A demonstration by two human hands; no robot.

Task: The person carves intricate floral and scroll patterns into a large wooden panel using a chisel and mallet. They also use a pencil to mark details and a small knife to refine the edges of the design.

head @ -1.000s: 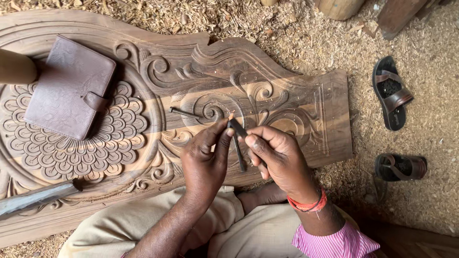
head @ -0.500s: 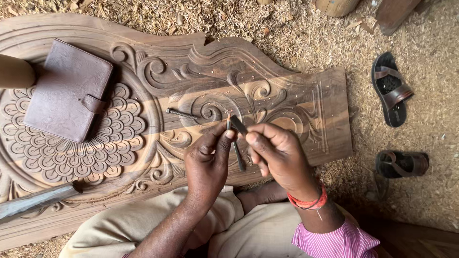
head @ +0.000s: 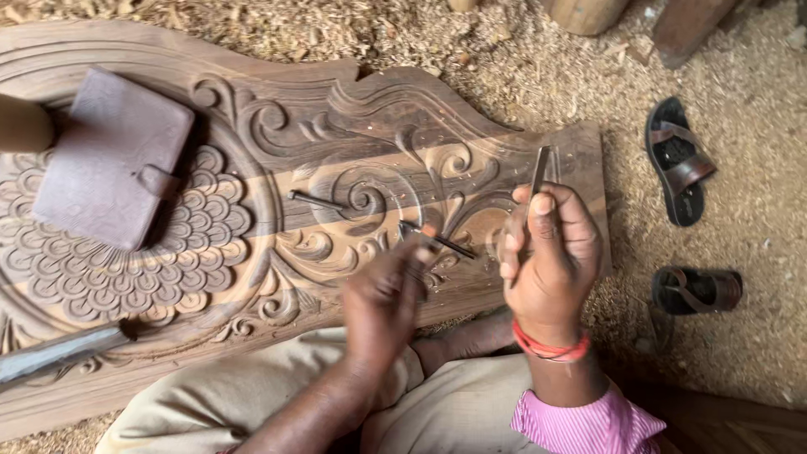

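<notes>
Under both hands lies the carved wooden panel (head: pixel 252 277), a broad slab of scrolls and a scalloped fan pattern that stretches far out to the left of the hands and ends just past the right hand. On its far left part, well away from the left hand, rests a brown wooden mallet (head: pixel 113 160) with a block-shaped head. Sawdust-covered ground (head: pixel 504 50) surrounds the panel, and to the right of the right hand, well apart from it, lie two dark sandals (head: pixel 679 164). The right hand (head: pixel 551 252) is closed around a slim metal chisel (head: pixel 536 181), held nearly upright with its long axis running away from the person, the tip rising above the fingers over the panel's right end. The left hand (head: pixel 382 294) is blurred; its fingers are curled at the near end of a second chisel (head: pixel 437 242), which lies between the two hands, slanting from upper left to lower right across the carving, nearer the left hand; whether it is firmly gripped or only touched I cannot tell. A third thin tool (head: pixel 315 200) lies flat on the panel just beyond and left of the left hand, untouched. A flat metal blade (head: pixel 59 353) sits at the panel's near left edge.
</notes>
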